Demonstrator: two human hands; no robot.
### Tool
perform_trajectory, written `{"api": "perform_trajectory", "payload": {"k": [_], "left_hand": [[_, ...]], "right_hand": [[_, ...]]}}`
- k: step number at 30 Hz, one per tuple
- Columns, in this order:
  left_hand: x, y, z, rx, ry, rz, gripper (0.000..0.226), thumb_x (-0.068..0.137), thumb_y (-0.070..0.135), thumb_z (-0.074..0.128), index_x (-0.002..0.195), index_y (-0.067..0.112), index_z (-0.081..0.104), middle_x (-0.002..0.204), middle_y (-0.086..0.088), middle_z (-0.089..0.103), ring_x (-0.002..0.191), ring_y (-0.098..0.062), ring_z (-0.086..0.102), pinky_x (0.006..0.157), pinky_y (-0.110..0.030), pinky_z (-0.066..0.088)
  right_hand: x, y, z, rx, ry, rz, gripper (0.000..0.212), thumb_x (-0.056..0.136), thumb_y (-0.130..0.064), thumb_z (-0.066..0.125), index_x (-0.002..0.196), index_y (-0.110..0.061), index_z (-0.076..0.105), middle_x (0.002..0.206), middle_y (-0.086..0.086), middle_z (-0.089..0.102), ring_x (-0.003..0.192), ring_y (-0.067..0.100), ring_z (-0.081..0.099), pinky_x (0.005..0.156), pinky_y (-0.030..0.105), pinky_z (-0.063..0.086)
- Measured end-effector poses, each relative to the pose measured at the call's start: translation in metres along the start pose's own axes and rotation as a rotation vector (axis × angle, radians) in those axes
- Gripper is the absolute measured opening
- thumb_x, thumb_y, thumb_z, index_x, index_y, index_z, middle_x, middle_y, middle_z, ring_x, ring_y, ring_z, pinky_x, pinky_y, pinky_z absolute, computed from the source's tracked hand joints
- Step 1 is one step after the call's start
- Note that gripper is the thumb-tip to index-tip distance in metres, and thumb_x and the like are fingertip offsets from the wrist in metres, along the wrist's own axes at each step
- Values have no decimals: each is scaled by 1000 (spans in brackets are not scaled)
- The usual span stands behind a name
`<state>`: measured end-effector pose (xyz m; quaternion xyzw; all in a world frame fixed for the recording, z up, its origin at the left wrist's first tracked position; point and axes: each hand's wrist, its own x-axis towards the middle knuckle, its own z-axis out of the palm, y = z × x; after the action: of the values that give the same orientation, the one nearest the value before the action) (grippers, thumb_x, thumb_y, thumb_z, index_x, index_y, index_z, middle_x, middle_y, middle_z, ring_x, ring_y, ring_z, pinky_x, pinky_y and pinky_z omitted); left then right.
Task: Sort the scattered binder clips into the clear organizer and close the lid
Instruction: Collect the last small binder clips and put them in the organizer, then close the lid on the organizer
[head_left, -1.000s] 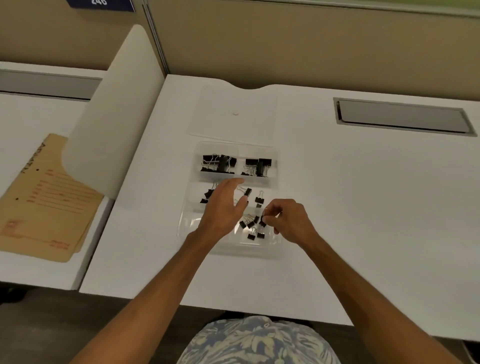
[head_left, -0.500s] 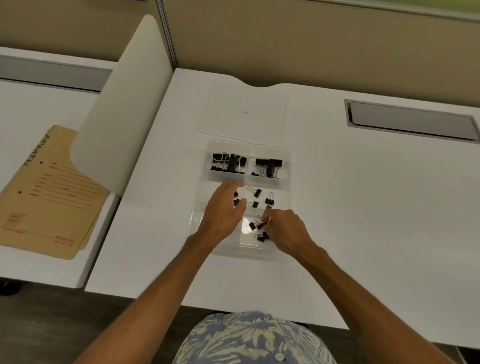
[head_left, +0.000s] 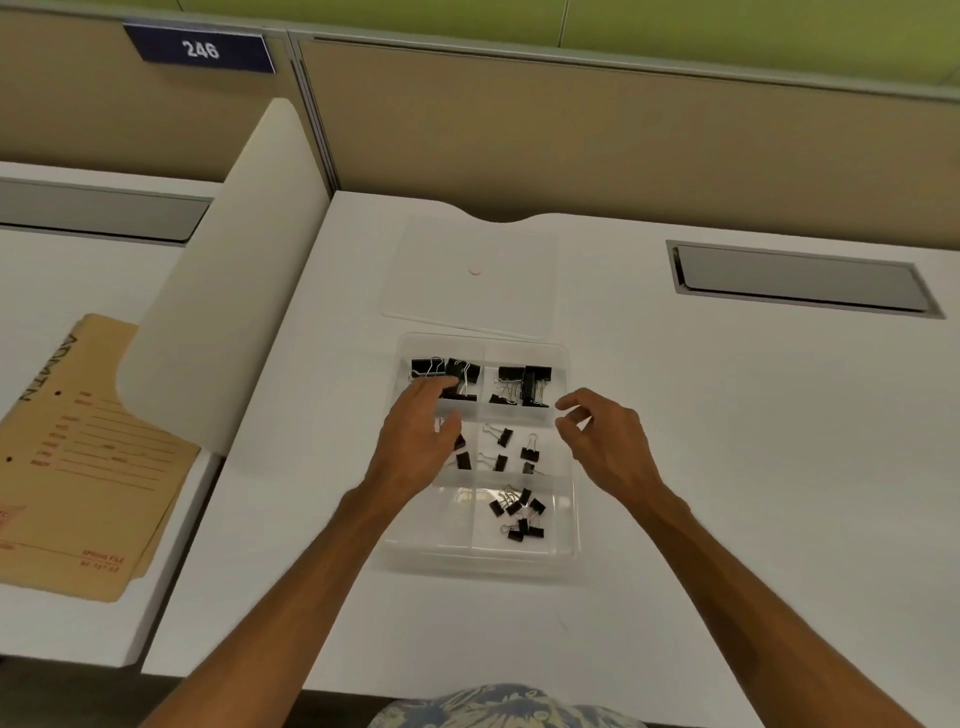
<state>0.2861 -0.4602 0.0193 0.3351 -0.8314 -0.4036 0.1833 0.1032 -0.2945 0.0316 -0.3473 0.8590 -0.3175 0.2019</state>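
The clear organizer (head_left: 574, 467) sits on the white desk (head_left: 753, 467), and all the binder clips I can see are inside it. The big clips (head_left: 522, 384) are in its two back boxes, the middle-size clips (head_left: 501, 447) are in its middle boxes, and the little clips (head_left: 519, 512) are in a pile in its front right box. I see no clips left on the desk, so I think only the lid is still to do. The lid (head_left: 514, 291) lies flat just behind the organizer. I cannot tell if it is joined to the back edge. The left hand (head_left: 415, 447) is spread out and loose over the back left box, with its fingertips by a big clip, and it holds nothing. The right hand (head_left: 605, 441) hangs over the organizer's right edge with softly bent fingers, and it holds nothing too. Things could go wrong now. The big clips have wire handles that stick up, so the lid might not shut all the way. A bump to the organizer could make little clips hop into the wrong box. The lid is see-through and thin, so fingers might slip off it.
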Motion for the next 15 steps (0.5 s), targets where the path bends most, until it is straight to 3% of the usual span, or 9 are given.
{"api": "perform_trajectory", "payload": {"k": [8, 15], "left_hand": [[52, -3, -17, 34, 34, 7, 43, 95, 19, 59, 136, 17, 49, 133, 1, 54, 120, -11, 51, 106, -36, 44], [120, -26, -42, 114, 37, -138, 62, 92, 44, 61, 143, 16, 40, 138, -5, 50, 124, -19, 50, 104, -38, 43]], "right_hand": [[53, -6, -3, 63, 39, -14, 13, 91, -26, 60, 102, -25, 68, 88, -11, 68, 67, 13, 68, 68, 43, 60], [116, -5, -9, 104, 153, 33, 14, 91, -15, 60, 100, -18, 70, 89, -3, 70, 73, 12, 67, 74, 36, 59]]}}
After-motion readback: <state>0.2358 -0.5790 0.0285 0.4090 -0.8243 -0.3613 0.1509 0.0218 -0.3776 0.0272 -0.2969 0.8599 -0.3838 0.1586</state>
